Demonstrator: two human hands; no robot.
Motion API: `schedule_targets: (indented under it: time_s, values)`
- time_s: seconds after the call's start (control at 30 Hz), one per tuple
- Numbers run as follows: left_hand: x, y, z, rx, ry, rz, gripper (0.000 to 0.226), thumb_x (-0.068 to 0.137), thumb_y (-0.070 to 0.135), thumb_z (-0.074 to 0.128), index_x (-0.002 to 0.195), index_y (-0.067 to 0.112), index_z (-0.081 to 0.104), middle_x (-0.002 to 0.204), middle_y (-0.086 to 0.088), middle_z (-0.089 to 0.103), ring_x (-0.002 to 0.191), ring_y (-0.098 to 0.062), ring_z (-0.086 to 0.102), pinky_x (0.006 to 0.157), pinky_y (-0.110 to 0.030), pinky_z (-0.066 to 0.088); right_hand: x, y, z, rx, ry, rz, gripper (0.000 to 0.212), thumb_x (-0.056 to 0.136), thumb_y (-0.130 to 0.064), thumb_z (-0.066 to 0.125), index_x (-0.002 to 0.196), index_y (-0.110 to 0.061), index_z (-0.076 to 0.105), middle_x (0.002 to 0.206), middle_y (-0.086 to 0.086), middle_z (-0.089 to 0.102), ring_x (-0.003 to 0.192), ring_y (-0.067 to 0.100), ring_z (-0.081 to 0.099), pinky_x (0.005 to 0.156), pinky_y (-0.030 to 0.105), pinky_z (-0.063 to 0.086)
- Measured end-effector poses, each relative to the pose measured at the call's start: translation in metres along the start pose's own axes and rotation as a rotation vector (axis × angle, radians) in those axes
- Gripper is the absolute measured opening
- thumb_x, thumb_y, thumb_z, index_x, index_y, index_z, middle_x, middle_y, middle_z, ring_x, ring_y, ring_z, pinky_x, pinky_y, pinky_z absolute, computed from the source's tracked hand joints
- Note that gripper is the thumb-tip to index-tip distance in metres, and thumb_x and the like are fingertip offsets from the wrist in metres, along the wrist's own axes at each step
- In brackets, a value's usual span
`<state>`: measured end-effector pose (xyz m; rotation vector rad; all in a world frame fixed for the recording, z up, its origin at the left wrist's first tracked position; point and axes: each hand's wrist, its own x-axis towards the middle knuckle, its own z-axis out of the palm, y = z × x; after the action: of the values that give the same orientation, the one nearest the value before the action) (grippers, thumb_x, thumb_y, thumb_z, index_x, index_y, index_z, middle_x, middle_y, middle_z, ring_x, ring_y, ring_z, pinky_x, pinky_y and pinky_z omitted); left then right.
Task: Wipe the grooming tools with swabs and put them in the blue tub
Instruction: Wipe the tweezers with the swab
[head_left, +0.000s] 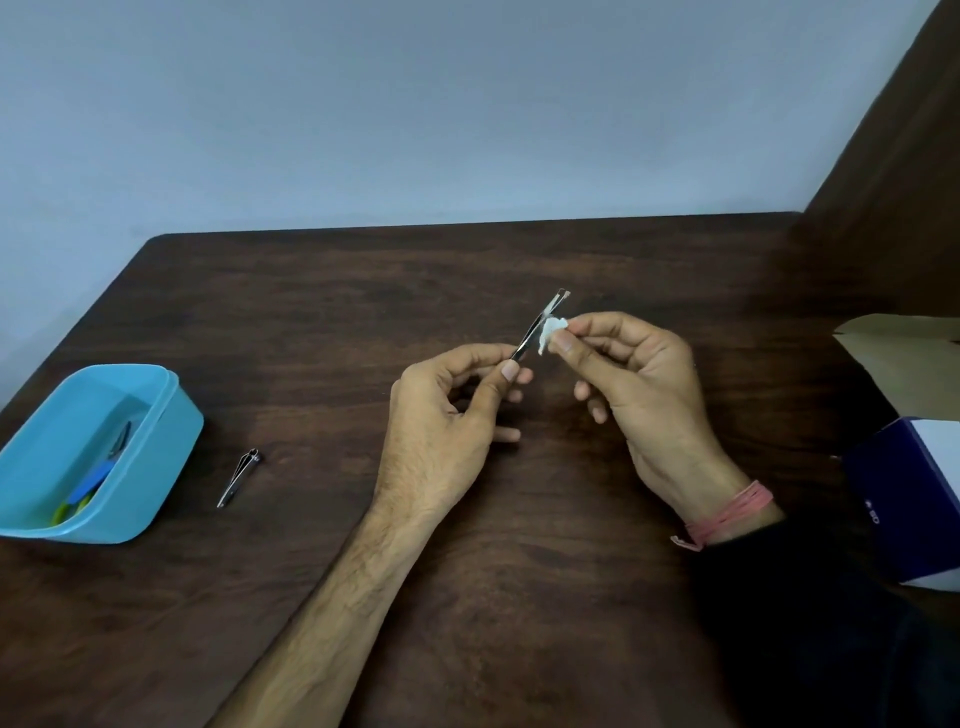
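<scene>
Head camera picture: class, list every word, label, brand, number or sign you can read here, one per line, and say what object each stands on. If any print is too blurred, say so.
Dark blue and white box at the right edge: a small white mark on its dark blue side, too small and blurred to read.
Blue tub, nail clipper, tweezers, swab, brown cardboard box: no text visible.
</scene>
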<state>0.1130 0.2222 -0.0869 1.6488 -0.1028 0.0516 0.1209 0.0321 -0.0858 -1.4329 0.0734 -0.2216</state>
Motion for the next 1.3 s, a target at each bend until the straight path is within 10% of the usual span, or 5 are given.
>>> schedule_targets:
  time_s: [1.3]
  values:
    - [-0.0045, -0.0011, 0.0016, 0.316, 0.008, 0.124, 0.01, 0.103, 0.024, 0.079, 0.098, 0.031, 0.085, 0.091, 0.018, 0.082, 0.078, -0.01, 0.08, 0.07, -0.042, 0.07, -0.0002, -0.0026, -0.0004, 0.014, -0.123, 0.024, 0.003, 0.097, -0.014, 0.082, 0.1, -0.013, 0.082, 0.09, 0.006, 0.075, 0.054, 0.011, 0.04, 0.045, 0.025, 0.032]
